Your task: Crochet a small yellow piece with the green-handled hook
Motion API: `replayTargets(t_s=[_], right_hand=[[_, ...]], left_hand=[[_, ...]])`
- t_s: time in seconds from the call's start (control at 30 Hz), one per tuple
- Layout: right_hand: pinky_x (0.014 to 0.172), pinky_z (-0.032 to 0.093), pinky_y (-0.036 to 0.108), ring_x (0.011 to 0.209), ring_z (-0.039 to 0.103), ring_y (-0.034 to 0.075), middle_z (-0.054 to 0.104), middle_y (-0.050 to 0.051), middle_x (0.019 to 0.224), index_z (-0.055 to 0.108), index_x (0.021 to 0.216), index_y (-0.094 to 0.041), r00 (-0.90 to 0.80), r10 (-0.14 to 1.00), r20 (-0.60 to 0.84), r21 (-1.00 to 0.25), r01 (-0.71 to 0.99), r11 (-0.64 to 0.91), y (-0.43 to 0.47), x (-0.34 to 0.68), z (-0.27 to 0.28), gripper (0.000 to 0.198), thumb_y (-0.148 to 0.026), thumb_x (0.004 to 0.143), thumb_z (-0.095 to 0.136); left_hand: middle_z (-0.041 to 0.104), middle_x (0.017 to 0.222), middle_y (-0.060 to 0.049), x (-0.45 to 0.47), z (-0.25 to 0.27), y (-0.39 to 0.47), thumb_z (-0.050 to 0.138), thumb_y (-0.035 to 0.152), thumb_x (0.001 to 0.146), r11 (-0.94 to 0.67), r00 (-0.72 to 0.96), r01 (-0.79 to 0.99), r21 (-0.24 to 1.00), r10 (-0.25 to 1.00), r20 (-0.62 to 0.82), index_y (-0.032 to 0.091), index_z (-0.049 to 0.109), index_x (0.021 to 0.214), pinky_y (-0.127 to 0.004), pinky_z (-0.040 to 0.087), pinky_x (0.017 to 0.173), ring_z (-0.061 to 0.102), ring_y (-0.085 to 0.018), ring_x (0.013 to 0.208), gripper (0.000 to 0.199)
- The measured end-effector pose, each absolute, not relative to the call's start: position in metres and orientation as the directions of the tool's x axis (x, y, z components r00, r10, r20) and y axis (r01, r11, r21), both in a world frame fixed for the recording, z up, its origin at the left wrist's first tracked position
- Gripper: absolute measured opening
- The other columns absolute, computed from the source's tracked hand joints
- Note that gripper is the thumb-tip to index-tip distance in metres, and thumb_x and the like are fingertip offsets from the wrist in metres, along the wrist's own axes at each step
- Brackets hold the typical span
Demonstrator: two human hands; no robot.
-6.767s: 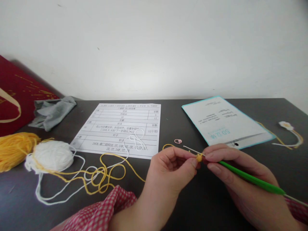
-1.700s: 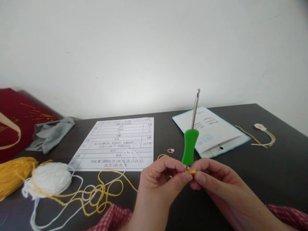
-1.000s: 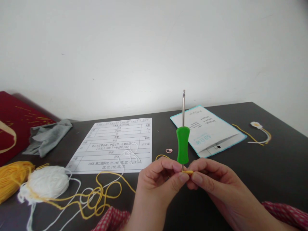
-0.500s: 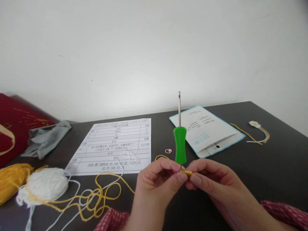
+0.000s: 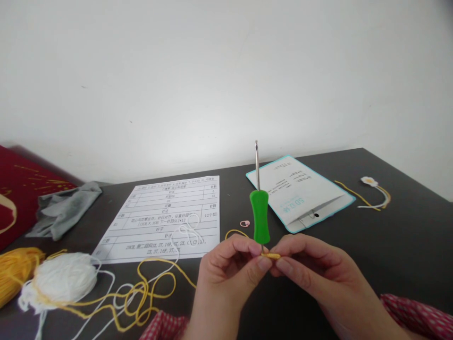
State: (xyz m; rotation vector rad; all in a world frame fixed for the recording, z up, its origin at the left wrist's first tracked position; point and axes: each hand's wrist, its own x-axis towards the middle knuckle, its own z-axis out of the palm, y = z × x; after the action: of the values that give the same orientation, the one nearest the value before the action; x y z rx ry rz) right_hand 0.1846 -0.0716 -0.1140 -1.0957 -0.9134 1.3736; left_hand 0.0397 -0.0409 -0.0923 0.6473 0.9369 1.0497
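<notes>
Dark grey, the desk [image 5: 399, 245] carries a white printed sheet [image 5: 161, 222]. Left hand [image 5: 228, 271] and right hand [image 5: 318, 267] nearly meet, thumbs pinched against fingers. A green-handled hook [image 5: 260, 217] stands tip-up from the left, its lower shaft at the yellow crochet piece [image 5: 272, 256] both hands grip between them. Beyond lies a pink stitch marker [image 5: 247, 223].

Sleeves [image 5: 417, 313] red-and-white, small gingham check, fabric rumpled; hands [image 5: 228, 278] bare.
</notes>
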Motion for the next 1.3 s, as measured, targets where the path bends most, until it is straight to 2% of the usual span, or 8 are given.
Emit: replayTargets(t_s=[0.33, 0.83, 1.3], right_hand=[[0.068, 0.051, 0.012, 0.07, 0.063, 0.007, 0.073, -0.006, 0.073, 0.08, 0.078, -0.031, 0.03, 0.993, -0.113, -0.948, -0.301, -0.099, -0.0722, 0.1857, -0.1182, 0.005, -0.033, 0.081, 0.083], [0.068, 0.049, 0.011, 0.071, 0.061, 0.007, 0.071, -0.006, 0.073, 0.078, 0.078, -0.03, 0.028, 0.994, -0.107, -0.947, -0.307, -0.094, -0.0733, 0.1856, -0.1218, 0.008, -0.036, 0.082, 0.082], [0.063, 0.049, 0.012, 0.066, 0.064, 0.007, 0.074, -0.006, 0.07, 0.079, 0.075, -0.03, 0.091, 0.993, -0.073, -0.955, -0.292, -0.043, -0.0701, 0.1841, -0.1173, 0.007, -0.027, 0.077, 0.085]], left_hand=[[0.075, 0.063, 0.005, 0.0417, -0.0938, -0.0411, 0.1, 0.026, 0.051, 0.378, 0.177, -0.456, 0.806, 0.926, -0.334, 0.021, 0.077, 0.061, -0.015, 0.055, 0.063, 0.067, -0.007, 0.059, 0.026], [0.075, 0.066, 0.004, 0.0393, -0.0927, -0.042, 0.097, 0.024, 0.056, 0.386, 0.165, -0.393, 0.835, 0.923, -0.349, 0.021, 0.077, 0.064, -0.017, 0.055, 0.066, 0.068, -0.008, 0.063, 0.022], [0.075, 0.065, 0.005, 0.0409, -0.0944, -0.0413, 0.1, 0.03, 0.05, 0.391, 0.15, -0.409, 0.825, 0.92, -0.362, 0.021, 0.076, 0.061, -0.015, 0.054, 0.066, 0.067, -0.008, 0.064, 0.028]])
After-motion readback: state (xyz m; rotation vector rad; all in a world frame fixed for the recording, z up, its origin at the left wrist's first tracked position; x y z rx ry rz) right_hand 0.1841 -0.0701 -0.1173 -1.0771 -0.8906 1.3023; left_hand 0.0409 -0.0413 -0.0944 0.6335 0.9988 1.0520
